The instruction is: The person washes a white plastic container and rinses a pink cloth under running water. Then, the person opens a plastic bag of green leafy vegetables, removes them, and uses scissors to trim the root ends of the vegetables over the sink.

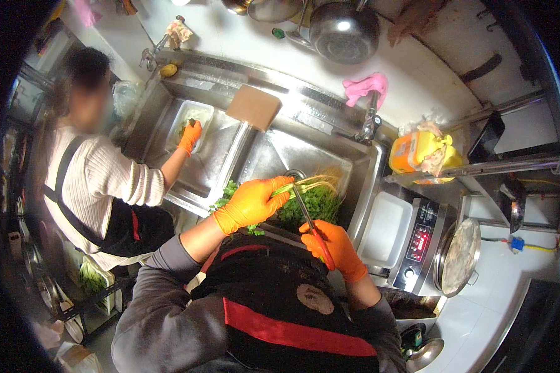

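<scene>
My left hand (252, 203), in an orange glove, grips a bunch of leafy herbs by the stems (284, 188). The roots (329, 179) point right, and leaves stick out on the other side of the hand. Red-handled scissors (313, 228) are in my right hand (338, 249), also gloved in orange. Their blades lie across the stems near the root end; whether they have cut through, I cannot tell. Below the scissors, more green herbs (310, 207) are heaped in the right basin of the steel sink (270, 154).
At left a co-worker's gloved hand (190, 136) reaches into a white tub (200, 109) in the other basin. A brown block (254, 107) rests over the divider. To the right are a white tray (386, 228), an induction cooker (420, 242), a lidded pot (461, 256) and a yellow jug (424, 151).
</scene>
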Demonstrator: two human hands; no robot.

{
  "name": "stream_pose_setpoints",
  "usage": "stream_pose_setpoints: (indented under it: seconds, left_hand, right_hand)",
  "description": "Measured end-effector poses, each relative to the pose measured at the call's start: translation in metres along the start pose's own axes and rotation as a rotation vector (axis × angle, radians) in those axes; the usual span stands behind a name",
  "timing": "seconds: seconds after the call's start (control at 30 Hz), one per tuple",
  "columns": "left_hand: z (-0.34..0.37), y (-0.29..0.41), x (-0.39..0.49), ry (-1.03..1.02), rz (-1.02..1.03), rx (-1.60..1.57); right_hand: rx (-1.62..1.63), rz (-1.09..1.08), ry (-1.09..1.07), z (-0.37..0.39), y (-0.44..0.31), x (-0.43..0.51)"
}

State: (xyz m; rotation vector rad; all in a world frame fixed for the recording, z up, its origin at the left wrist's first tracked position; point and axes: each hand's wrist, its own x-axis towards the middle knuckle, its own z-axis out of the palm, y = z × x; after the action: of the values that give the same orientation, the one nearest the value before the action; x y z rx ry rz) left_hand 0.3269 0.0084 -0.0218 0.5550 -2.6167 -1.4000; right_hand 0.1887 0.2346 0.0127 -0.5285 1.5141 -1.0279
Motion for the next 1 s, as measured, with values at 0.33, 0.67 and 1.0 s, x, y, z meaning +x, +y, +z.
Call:
stream_pose_setpoints:
  seconds: [0.33,0.67,1.0]
  left_hand:
    - [-0.005,0.006,0.004,0.005,0.033,0.048]
    - [-0.004,0.001,0.004,0.006,0.066,0.116]
    - [-0.014,0.002,0.004,-0.11,-0.262,-0.366]
  right_hand:
    - [0.01,0.001,0.041,0.001,-0.006,0.0]
    - [-0.246,-0.177,0.132,0.004,-0.001,0.003]
    - [-0.239,-0.28,0.319,0.009,-0.002,0.006]
